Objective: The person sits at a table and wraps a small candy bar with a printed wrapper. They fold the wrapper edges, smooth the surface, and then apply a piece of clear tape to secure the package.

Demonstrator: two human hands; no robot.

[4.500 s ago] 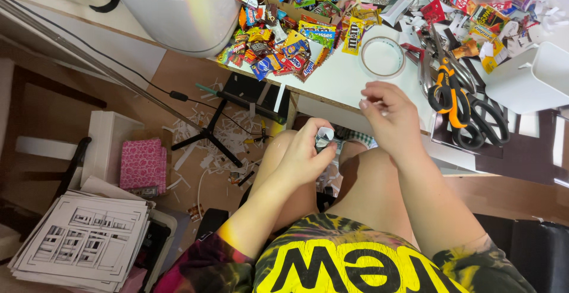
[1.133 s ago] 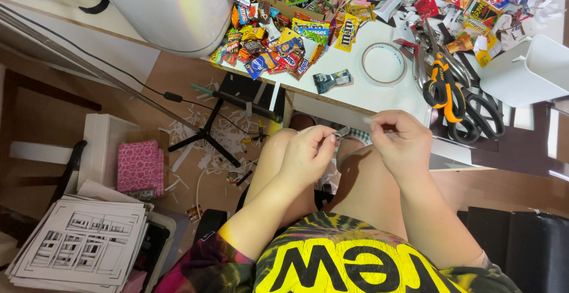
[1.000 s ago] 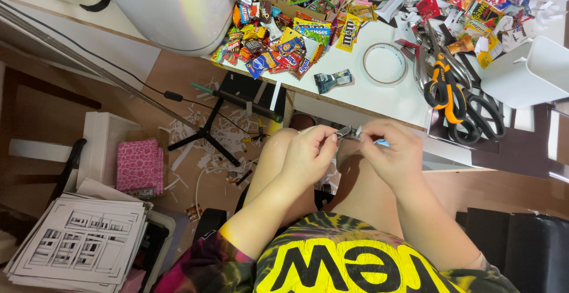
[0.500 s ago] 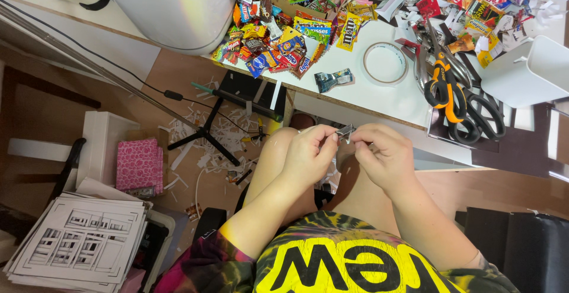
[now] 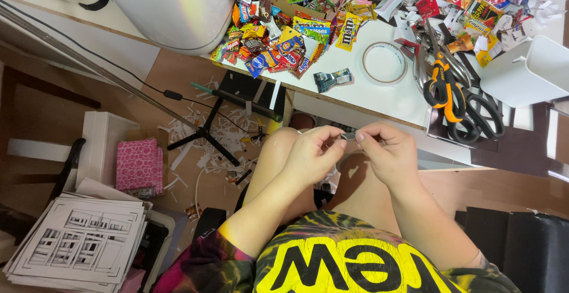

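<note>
A person sits at a white worktop [image 5: 355, 94] and looks down at their own lap. Largest on the worktop is a white bin [image 5: 172, 2] at its far left corner. Right of the bin lies a heap of bright sweet wrappers [image 5: 284, 26]. Right of that heap come a roll of clear tape [image 5: 385, 63], then orange-handled scissors [image 5: 444, 82], then a white tub [image 5: 524, 74] at the worktop's right end. One folded dark wrapper [image 5: 333, 79] lies alone on the worktop, just left of the tape.

Below the worktop's near edge, over the bare knees, the left hand [image 5: 308, 154] and the right hand [image 5: 388, 154] meet. Both sets of fingers are pinched nearly closed on a small folded wrapper strip [image 5: 348, 135], thumb against forefinger, one hand at each end.

The strip looks very light, thin and crinkly, probably slick, and easy to tear or let unfold. It seems best held as here, by its ends, with fingertip pressure only.
</note>
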